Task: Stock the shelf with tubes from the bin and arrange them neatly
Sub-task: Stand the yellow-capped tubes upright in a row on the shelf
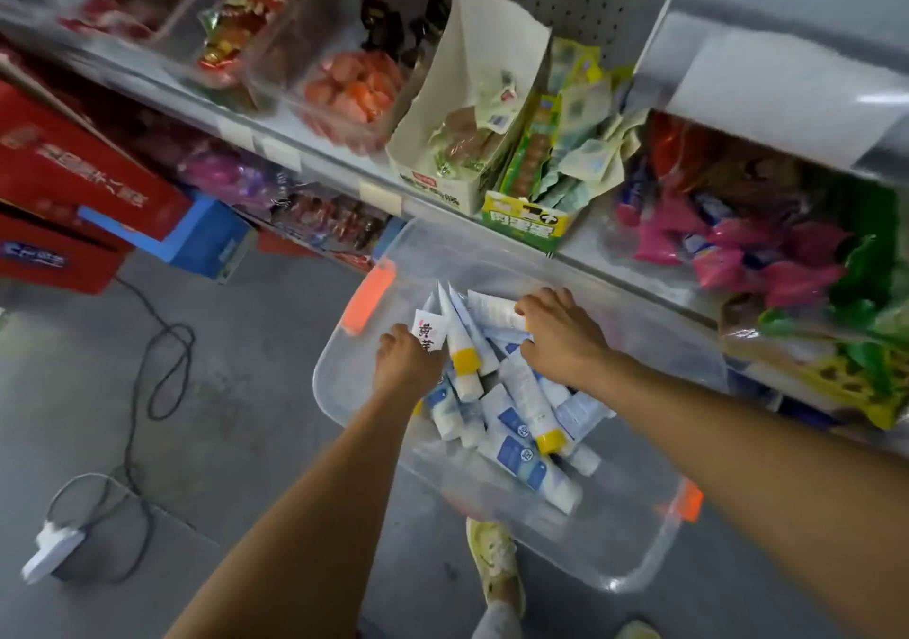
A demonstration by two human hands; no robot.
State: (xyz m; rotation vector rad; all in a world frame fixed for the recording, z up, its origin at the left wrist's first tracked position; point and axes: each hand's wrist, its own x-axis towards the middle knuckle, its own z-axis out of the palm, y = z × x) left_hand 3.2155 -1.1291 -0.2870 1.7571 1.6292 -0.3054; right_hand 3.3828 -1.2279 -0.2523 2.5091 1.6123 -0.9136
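Tubes point(521, 422) are being picked. The left hand point(408, 363) grips a labelled tube point(428, 331) and the right hand point(560, 338) curls round a white tube point(494, 311). The rest lie heaped in the bin point(324, 382), below the shelf point(615, 254) edge. Next, probably lift both over the rim.

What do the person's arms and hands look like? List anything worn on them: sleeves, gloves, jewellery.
The left forearm and right forearm are bare as far as the frame shows, with no sleeve edge in view. The left hand and right hand wear no gloves. No watch, bracelet or ring is visible.
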